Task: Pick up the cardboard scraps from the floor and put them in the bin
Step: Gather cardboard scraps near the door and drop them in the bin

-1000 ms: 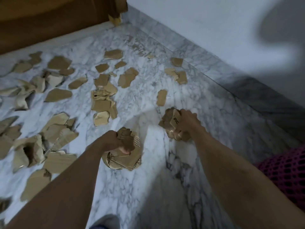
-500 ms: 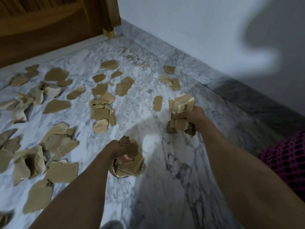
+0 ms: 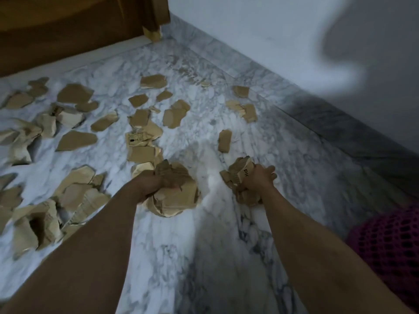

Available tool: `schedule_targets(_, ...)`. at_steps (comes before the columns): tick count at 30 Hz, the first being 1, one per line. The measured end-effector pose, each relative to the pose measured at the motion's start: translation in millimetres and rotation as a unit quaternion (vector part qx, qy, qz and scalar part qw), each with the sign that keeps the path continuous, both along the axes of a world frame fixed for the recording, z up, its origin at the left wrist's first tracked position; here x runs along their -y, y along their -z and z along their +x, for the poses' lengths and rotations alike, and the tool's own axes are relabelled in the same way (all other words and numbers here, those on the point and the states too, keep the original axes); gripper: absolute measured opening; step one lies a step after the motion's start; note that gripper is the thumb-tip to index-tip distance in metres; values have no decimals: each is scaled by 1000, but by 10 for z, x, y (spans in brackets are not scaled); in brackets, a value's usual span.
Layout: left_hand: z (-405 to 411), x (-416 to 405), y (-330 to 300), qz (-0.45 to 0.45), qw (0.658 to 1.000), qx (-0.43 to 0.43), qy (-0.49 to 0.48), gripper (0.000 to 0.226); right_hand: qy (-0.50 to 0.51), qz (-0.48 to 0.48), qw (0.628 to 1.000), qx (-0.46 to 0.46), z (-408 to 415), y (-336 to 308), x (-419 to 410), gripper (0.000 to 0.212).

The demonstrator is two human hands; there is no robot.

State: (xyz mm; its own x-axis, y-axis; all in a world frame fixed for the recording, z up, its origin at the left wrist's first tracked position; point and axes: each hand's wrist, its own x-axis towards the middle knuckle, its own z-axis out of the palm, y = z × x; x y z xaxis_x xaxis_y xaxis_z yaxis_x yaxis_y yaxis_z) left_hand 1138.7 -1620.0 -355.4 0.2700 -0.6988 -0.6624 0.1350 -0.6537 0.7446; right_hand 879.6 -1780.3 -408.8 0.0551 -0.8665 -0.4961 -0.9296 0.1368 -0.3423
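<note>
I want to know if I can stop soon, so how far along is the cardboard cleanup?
Early to midway. Done: the marble floor nearest you shows no scraps. In hand: the left hand grips a large wad of scraps, the right hand a smaller wad; neither is binned yet. The pink mesh bin sits at the right edge. Left: many loose scraps still litter the floor toward the wooden door.

Bare white-grey marble floor (image 3: 204, 257) lies open between and beneath both forearms. Torn brown cardboard scraps (image 3: 77, 141) crowd the left side, while the grey marble skirting (image 3: 340, 125) and what seems a pink mesh bin (image 3: 390, 248) close the right.
</note>
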Motion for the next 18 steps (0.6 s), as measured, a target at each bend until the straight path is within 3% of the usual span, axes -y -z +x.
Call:
schedule_targets(2, 119, 77, -77, 3, 999, 39, -34, 44, 2, 0, 1000, 2, 27, 27, 12, 70)
schedule_targets(3, 144, 105, -142, 21, 996, 64, -52, 41, 4, -5, 1000, 6, 23, 50, 17, 65)
schedule_targets(8, 758, 468, 435, 60, 992, 107, -42, 74, -6, -51, 997, 54, 45, 105, -15, 52)
schedule_targets(10, 914, 534, 674, 62, 991, 110, -35, 53, 1, -47, 997, 54, 81, 100, -11, 48)
schedule_targets(12, 1017, 591, 866, 59, 993, 93, -35, 50, 5, -17, 997, 73, 113, 119, 20, 44)
schedule_targets(15, 956, 615, 793, 36, 992, 103, -56, 52, 23, 28, 982, 184, 201, 134, 82, 48)
schedule_targets(18, 587, 536, 220, 49, 993, 66, -81, 34, 70, 32, 943, 323, 404, 31, 206, 55)
